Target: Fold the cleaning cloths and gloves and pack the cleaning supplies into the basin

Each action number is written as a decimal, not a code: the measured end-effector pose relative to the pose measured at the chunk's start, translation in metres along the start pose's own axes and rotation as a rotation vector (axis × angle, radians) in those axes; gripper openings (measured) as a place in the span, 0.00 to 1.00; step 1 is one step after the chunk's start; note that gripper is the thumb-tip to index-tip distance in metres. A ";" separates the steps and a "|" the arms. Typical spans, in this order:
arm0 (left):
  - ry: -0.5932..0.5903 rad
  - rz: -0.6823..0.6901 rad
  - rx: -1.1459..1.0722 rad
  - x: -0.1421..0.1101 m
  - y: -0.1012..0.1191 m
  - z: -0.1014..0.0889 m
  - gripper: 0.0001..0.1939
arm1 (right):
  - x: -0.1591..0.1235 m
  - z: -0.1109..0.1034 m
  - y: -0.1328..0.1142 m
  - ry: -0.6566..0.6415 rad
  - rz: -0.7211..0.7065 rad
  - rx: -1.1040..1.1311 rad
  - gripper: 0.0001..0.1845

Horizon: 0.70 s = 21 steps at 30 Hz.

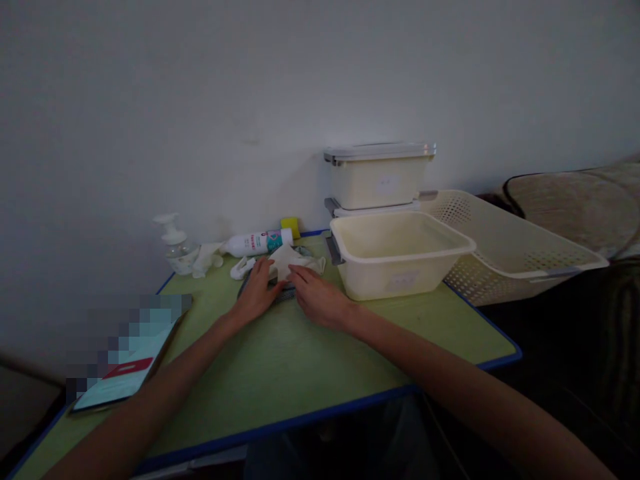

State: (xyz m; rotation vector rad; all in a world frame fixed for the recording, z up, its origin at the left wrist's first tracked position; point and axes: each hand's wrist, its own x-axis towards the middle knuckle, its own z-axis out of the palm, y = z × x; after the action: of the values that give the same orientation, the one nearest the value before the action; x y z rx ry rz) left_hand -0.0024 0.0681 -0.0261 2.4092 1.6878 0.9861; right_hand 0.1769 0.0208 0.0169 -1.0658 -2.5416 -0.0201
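At the middle of the table, a thin white tissue (285,259) stands up in a peak from a flattish grey patterned bundle (286,293), whose exact kind I cannot make out. My left hand (259,291) grips the left side of this bundle, thumb toward the right and fingers curving over it. From the right, my right hand (319,295) comes in with its fingertips pressed together at the tissue's edge. Both hands partly cover the bundle. A white looped plastic piece (242,268) lies just beyond my left fingers.
Behind lie a white printed bottle (257,243) and a yellow object (290,227). A pump bottle (179,250) and crumpled tissue (208,259) stand at left, a tablet (133,363) nearer. Right are an open cream bin (400,273), a lidded box (383,183) and a perforated basket (520,253).
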 end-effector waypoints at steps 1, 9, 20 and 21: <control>0.003 -0.011 0.012 -0.002 -0.002 0.002 0.24 | 0.007 0.006 0.003 0.002 0.020 -0.005 0.20; -0.104 -0.107 0.214 -0.012 -0.002 0.007 0.29 | 0.027 0.038 0.014 -0.014 0.176 -0.014 0.26; -0.132 0.036 0.098 -0.009 -0.008 -0.002 0.16 | 0.020 0.029 0.015 -0.050 0.106 -0.020 0.20; -0.134 0.041 0.086 -0.009 -0.007 -0.003 0.14 | 0.020 0.028 0.014 -0.052 0.100 -0.025 0.19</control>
State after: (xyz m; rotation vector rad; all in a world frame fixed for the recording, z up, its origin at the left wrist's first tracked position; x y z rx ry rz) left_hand -0.0112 0.0622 -0.0307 2.5092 1.6753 0.7520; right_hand 0.1643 0.0485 -0.0040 -1.2168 -2.5368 0.0034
